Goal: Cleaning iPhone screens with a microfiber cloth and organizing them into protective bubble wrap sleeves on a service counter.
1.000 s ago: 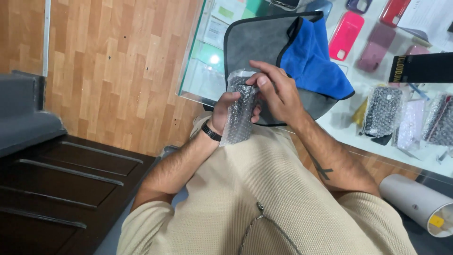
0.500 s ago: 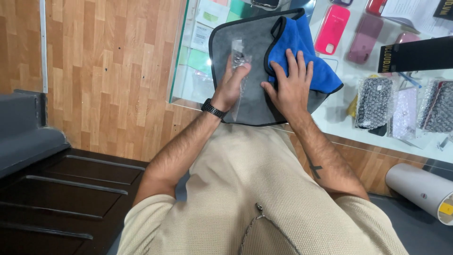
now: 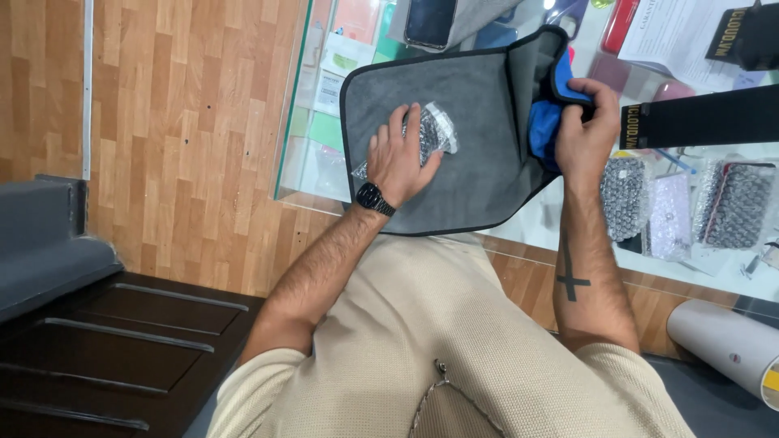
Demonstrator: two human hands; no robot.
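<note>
- Grey microfibre cloth (image 3: 479,130) with a dark stitched border lies spread on my glass counter (image 3: 296,174), its near edge hanging just past the counter's front.
- My left hand (image 3: 398,158) lies flat on that cloth, fingers spread, pressing down on a small bubble-wrapped packet (image 3: 434,134); the packet sticks out from under my fingertips on the far side.
- A black wristwatch (image 3: 375,199) sits on my left wrist, right at the cloth's near edge.
- My right hand (image 3: 586,134) is well apart from the left, at the cloth's right edge, fingers pinched on the folded-over corner where the blue cloth (image 3: 542,130) shows beneath the grey.
- Right of that hand, three more bubble-wrapped packets (image 3: 625,199) lie side by side on the glass.
- A black box (image 3: 698,118) lies across the counter just beyond my right hand, with a sheet of paper (image 3: 673,32) further back.
- A dark phone (image 3: 430,20) rests at the far edge, above the grey cloth.
- A white roll (image 3: 722,349) lies low on the right, under the counter's front.
</note>
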